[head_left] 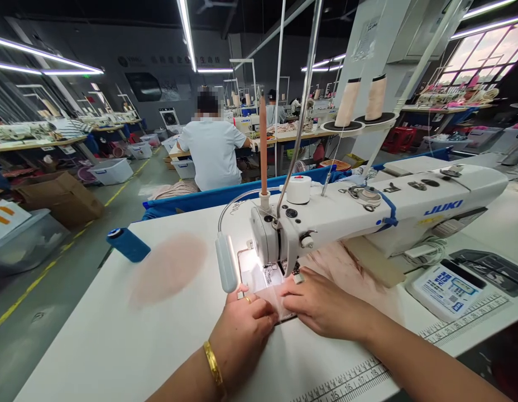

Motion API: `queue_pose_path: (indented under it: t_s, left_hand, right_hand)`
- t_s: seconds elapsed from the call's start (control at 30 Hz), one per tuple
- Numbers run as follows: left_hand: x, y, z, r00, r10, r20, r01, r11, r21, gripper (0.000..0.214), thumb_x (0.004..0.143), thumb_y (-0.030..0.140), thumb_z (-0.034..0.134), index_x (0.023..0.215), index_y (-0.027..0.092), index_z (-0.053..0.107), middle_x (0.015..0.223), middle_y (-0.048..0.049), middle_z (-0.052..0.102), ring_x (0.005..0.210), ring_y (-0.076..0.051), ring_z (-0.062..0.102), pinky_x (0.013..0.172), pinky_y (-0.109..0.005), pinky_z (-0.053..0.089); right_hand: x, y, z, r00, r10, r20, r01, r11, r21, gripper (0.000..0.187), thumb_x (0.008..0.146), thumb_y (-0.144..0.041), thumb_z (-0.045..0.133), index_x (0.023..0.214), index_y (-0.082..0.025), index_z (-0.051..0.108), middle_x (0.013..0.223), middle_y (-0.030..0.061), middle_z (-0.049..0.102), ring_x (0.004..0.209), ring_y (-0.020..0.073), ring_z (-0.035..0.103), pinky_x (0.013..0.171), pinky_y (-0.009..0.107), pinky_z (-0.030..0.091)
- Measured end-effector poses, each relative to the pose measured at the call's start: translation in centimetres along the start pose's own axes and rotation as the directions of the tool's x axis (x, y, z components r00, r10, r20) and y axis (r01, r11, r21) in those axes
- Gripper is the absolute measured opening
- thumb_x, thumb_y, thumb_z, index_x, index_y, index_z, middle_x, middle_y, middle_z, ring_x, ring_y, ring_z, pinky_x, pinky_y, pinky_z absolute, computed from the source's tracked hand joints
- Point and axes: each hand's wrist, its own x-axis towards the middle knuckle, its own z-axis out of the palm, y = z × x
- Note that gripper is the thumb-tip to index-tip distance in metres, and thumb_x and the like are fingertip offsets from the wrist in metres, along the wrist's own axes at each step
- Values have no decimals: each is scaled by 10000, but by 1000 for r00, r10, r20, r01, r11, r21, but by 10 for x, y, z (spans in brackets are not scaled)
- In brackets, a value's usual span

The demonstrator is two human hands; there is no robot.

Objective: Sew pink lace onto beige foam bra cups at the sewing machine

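Note:
A white JUKI sewing machine [346,218] stands on the table in front of me, its lamp-lit needle area just beyond my fingertips. A thin, sheer pale-pink fabric [271,294] runs between my hands toward the presser foot. My left hand [247,324], with a ring and a gold bracelet, is closed on the fabric's near left part, fingers curled. On the other side, my right hand [326,306] bends its fingers over the fabric close to the needle. More pink fabric [330,259] lies behind the right hand, under the machine arm. The fingertips partly hide the fabric's edge.
A blue thread cone [128,244] lies at the table's left edge beside a round pink fabric piece [171,268]. A grey lamp [226,262] hangs left of the needle. On the right are a white box [445,290] and ruler markings [346,385]. A person [211,148] sits ahead.

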Motion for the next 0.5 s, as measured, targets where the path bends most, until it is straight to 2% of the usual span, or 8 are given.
queue_pose_path:
  t_s: [0.23,0.37,0.5]
  left_hand:
    - [6,-7,-1,999,-34,2,34,999,33,298,943,63,475,920,232,720,883,11,744,715,-172,651,901,-436,413]
    - [9,-15,-1,998,-49,28,47,997,58,320,970,79,442,913,209,728,966,-18,756,766,-186,665,855,-412,441]
    - [10,-19,0,1000,-27,9,26,996,85,334,996,91,423,968,209,735,976,-26,753,791,-195,669,839,-408,449]
  right_hand:
    - [2,5,8,995,98,-30,-98,995,-30,176,809,-44,571,870,-202,618,1045,40,711,894,229,504,786,349,370]
    - [3,9,16,985,142,-94,-148,987,-58,222,819,-47,559,944,-195,666,1068,89,714,955,262,518,806,356,402]
    - [4,6,14,984,82,-159,-88,995,-35,352,835,-30,545,1116,-203,667,1187,73,712,966,259,522,848,362,411]
